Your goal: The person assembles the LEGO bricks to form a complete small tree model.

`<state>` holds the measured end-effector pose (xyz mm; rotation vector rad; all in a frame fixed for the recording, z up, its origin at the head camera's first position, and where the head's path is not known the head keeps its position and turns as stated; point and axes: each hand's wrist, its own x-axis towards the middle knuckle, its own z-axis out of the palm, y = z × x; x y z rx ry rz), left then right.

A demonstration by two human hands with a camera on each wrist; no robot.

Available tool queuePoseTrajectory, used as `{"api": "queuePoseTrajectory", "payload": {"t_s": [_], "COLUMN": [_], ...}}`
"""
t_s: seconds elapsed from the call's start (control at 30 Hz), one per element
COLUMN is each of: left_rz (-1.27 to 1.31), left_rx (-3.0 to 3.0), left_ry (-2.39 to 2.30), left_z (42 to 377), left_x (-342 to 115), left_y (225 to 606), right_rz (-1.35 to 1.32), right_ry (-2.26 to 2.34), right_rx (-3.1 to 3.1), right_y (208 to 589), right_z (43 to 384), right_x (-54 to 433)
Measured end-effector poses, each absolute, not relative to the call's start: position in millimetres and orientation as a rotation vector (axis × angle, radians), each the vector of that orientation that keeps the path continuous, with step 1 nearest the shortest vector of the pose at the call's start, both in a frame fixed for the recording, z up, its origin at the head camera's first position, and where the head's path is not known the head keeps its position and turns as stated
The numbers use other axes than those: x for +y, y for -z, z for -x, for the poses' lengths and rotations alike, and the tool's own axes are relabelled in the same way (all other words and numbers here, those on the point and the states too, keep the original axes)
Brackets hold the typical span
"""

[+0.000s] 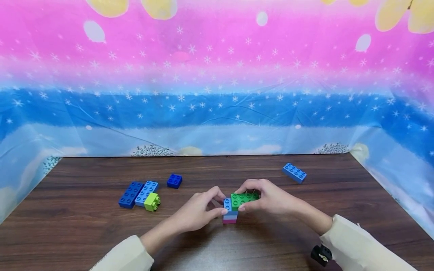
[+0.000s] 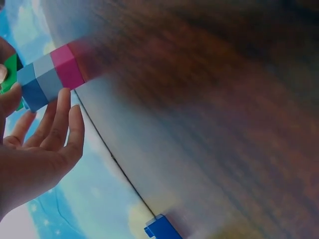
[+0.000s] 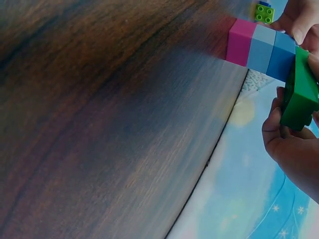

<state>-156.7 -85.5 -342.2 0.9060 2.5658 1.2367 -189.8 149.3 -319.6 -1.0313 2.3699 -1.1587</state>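
A small stack of toy building bricks stands on the table, with a pink brick (image 2: 68, 66) at the bottom, a pale grey-blue brick (image 2: 47, 77) above it and a blue brick (image 2: 32, 87) on top. My left hand (image 1: 194, 212) holds this stack near its top between thumb and fingers. A long green brick (image 1: 243, 199) lies over the right part of the blue brick and overhangs to the right. My right hand (image 1: 271, 196) grips the green brick, thumb at the front and fingers behind. The right wrist view shows the green brick's underside edge against the stack.
To the left lie a dark blue brick (image 1: 130, 194), a light blue brick (image 1: 146, 192) and a lime green brick (image 1: 152, 202) close together. Behind them is a small dark blue brick (image 1: 174, 181). Another light blue brick (image 1: 294, 172) lies back right. A patterned cloth (image 1: 217, 113) borders the table.
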Motion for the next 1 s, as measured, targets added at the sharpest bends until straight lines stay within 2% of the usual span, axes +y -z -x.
{"api": "queuePoseTrajectory", "payload": {"t_s": [0.23, 0.53, 1.0], "left_rz": [-0.924, -0.802, -0.581], "left_rx": [2.594, 2.727, 2.944], "left_ry": [-1.201, -1.197, -1.149], "left_z": [159, 162, 161], "left_x": [-90, -109, -182], "left_y": [336, 319, 303], "right_rz": [1.026, 1.026, 1.030], "right_ry": [1.154, 1.136, 1.090], "right_rx": [2.367, 2.378, 2.410], "right_y": [320, 319, 318], "right_z": [190, 190, 190], "right_x": [150, 150, 150]}}
